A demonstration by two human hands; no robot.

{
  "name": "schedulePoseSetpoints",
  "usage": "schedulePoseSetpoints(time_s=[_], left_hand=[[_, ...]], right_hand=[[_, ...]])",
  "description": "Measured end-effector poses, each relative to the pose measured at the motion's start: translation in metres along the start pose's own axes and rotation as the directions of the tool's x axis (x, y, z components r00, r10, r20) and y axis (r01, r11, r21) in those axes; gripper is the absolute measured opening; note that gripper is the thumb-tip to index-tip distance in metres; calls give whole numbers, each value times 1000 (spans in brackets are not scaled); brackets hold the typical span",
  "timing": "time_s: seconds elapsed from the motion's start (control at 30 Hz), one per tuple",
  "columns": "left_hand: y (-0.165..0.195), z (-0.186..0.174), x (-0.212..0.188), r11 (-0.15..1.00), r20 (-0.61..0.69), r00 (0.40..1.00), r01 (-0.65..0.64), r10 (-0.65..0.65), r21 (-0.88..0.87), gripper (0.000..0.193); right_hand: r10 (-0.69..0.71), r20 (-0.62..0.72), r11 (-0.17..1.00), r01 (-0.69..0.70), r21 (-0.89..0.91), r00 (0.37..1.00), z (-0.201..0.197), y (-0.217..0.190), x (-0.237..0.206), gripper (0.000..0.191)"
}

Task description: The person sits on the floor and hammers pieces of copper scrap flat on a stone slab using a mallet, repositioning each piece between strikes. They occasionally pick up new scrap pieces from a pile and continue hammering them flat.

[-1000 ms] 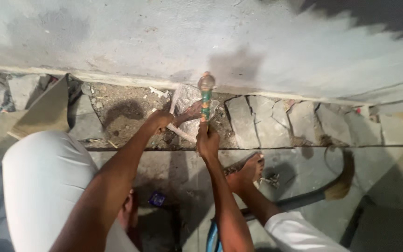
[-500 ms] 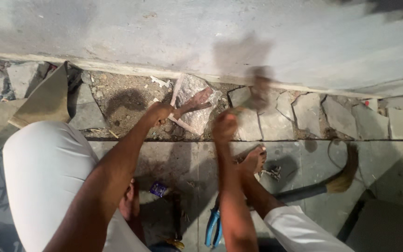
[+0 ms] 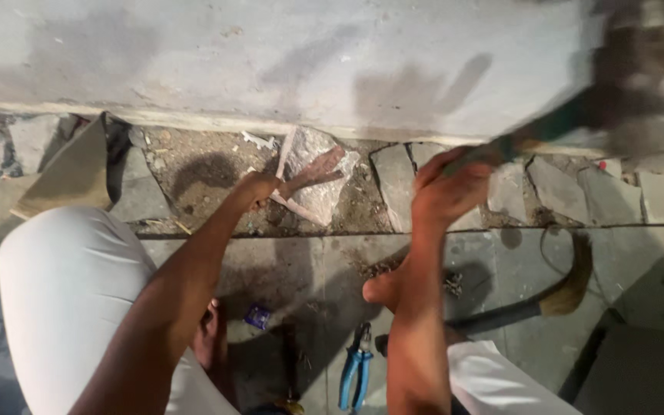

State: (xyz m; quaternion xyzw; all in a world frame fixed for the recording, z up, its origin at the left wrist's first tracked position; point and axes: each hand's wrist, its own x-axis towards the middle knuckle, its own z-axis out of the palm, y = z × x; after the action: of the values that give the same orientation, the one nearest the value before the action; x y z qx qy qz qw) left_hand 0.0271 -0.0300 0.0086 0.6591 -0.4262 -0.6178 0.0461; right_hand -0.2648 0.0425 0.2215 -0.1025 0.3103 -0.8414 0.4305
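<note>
i saw my left hand [image 3: 257,189] clenched around a chisel [image 3: 310,174] set against the pinkish stone slab [image 3: 318,183] at the wall's [image 3: 270,54] foot. right of that slab, my right hand [image 3: 446,192] gripped a blurred hammer [image 3: 578,115], raised. blue pliers [image 3: 356,375] lay below the slab on the floor.

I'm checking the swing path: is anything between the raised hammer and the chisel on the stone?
Nothing visible blocks it. The right hand holds the hammer, blurred, up to the right. The left hand holds the chisel against the stone slab, with open air between them.
</note>
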Motion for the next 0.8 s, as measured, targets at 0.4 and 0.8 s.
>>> schedulePoseSetpoints(time_s=[0.4, 0.8], left_hand=[[-8, 4, -2, 916, -73, 975, -169, 209, 365, 59], [-10, 5, -4, 804, -121, 926, -238, 357, 546, 59]], right_hand=[[409, -144, 377, -310, -873, 901, -131, 166, -125, 55], [-148, 470, 843, 360, -400, 870, 4, 15, -55, 44]])
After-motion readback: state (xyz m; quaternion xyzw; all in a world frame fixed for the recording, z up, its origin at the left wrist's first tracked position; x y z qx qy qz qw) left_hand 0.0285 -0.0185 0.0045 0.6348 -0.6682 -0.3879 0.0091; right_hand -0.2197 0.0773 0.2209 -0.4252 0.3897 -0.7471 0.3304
